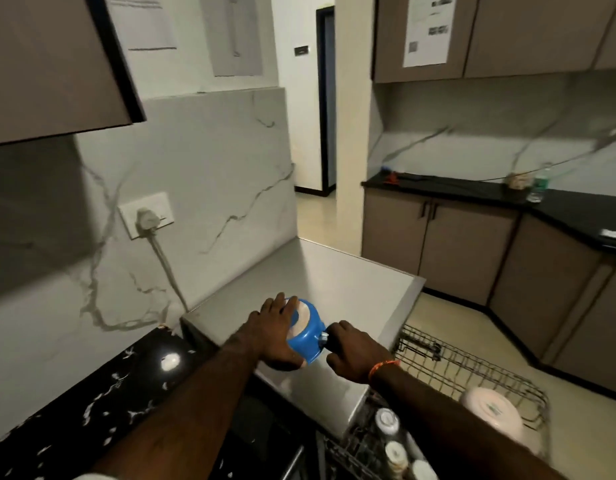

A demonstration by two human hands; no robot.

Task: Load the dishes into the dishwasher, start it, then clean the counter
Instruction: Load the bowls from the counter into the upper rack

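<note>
1. Both hands are on a blue pan (305, 332), held above the steel top of the dishwasher (334, 282). The right hand (355, 351) has its fingers curled tight round the dark handle at the pan's side.
2. The left hand (275, 327) lies spread against the pan's far side, fingers fairly straight over the rim and palm cupping the wall. A flat, supporting touch, not a pinch.
3. The pan is tipped on its side, its pale inside facing away toward the wall, its blue body toward the camera.
4. An orange band (382, 368) sits on the right wrist.
5. Below and to the right, the wire rack (473, 368) is pulled out of the dishwasher. A pale pink dish (493, 419) rests in it near the front edge.
6. In the lower rack just under the right forearm stand a few small white-topped pieces (386, 422); the blur hides what they are.
7. On the left runs the black speckled counter (92, 410), butting against the dishwasher's side.
8. On the marble wall behind, a white plug (145, 218) sits in its socket, the cord trailing down toward the back of the dishwasher.
</note>
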